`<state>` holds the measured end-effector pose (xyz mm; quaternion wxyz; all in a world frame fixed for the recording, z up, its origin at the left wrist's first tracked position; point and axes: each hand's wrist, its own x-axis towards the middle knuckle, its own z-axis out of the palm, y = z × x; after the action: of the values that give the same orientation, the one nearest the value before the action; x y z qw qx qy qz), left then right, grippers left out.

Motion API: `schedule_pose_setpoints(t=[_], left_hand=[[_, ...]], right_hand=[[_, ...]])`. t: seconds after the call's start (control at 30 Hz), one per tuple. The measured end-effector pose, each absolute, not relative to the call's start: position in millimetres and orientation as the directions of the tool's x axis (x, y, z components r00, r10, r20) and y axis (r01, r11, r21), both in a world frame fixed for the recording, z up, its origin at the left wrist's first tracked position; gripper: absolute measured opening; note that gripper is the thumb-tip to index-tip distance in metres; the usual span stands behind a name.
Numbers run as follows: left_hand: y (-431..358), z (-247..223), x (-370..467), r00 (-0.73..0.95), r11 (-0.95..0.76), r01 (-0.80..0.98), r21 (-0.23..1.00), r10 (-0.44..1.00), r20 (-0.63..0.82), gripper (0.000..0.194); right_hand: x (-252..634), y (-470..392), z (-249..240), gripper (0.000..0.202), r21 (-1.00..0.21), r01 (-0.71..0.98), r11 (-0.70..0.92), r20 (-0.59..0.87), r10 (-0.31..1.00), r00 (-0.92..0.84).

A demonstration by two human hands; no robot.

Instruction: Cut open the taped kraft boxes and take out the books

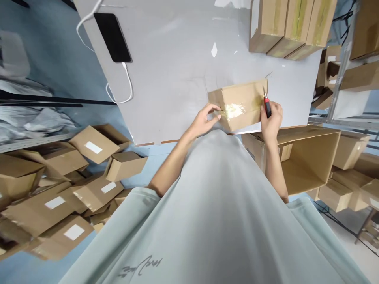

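A small closed cardboard box (247, 103), with shiny clear tape along it, sits slightly tilted near the front edge of the grey table (171, 71). My left hand (204, 120) grips the box's left end, thumb and fingers at the taped corner. In my right hand (271, 120) is a red-and-black craft knife (267, 106), its slim metal tip pointing away from me beside the box's right end. That hand rests against the box's right side. Whether the blade touches the cardboard, I cannot tell.
Three taped boxes (291, 29) stand at the table's back right. A black phone (113, 37) with a white cable (130, 85) lies at the left. Below the table's right edge is a large open carton (310, 161). Several opened boxes (97, 189) are piled at lower left.
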<state>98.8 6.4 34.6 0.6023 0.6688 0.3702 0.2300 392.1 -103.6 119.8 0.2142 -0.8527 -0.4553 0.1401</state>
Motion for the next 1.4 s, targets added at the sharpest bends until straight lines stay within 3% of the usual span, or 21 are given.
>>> schedule_pose_setpoints(t=[0.2, 0.53, 0.7, 0.8, 0.9, 1.0, 1.17, 1.4], left_hand=[[12.2, -18.5, 81.2, 0.543, -0.033, 0.359, 0.933, 0.820, -0.180, 0.033], [16.6, -55.1, 97.3, 0.489, 0.112, 0.335, 0.936, 0.828, -0.274, 0.035], [24.9, -48.5, 90.8, 0.366, 0.253, 0.278, 0.927, 0.864, -0.345, 0.019], [37.6, -28.5, 84.4, 0.268, 0.220, 0.199, 0.955, 0.925, -0.269, 0.023], [58.4, 3.9, 86.6, 0.317, 0.057, 0.134, 0.989, 0.943, -0.098, 0.031], [79.6, 34.6, 95.6, 0.404, -0.041, 0.139, 0.989, 0.914, -0.019, 0.036], [98.2, 49.3, 102.0, 0.487, -0.031, 0.169, 0.985, 0.871, -0.056, 0.030], [99.9, 43.0, 100.9, 0.491, 0.026, 0.130, 0.991, 0.867, -0.087, 0.023]], right_hand=[[337.3, -72.7, 117.7, 0.062, -0.201, 0.849, -0.489, -0.090, 0.872, 0.481], [332.7, -67.3, 121.6, 0.070, -0.116, 0.848, -0.516, -0.054, 0.856, 0.514], [336.7, -66.9, 126.1, 0.066, -0.156, 0.848, -0.507, -0.031, 0.861, 0.508], [332.8, -71.1, 137.6, 0.062, -0.198, 0.845, -0.496, -0.034, 0.865, 0.500], [315.0, -77.8, 155.5, 0.056, -0.244, 0.844, -0.478, -0.095, 0.877, 0.470], [284.1, -82.8, 175.1, 0.061, -0.332, 0.813, -0.478, -0.226, 0.878, 0.423], [236.2, -77.4, 198.4, 0.065, -0.376, 0.763, -0.525, -0.452, 0.823, 0.343], [217.9, -55.0, 201.4, 0.068, -0.350, 0.775, -0.526, -0.481, 0.811, 0.334]])
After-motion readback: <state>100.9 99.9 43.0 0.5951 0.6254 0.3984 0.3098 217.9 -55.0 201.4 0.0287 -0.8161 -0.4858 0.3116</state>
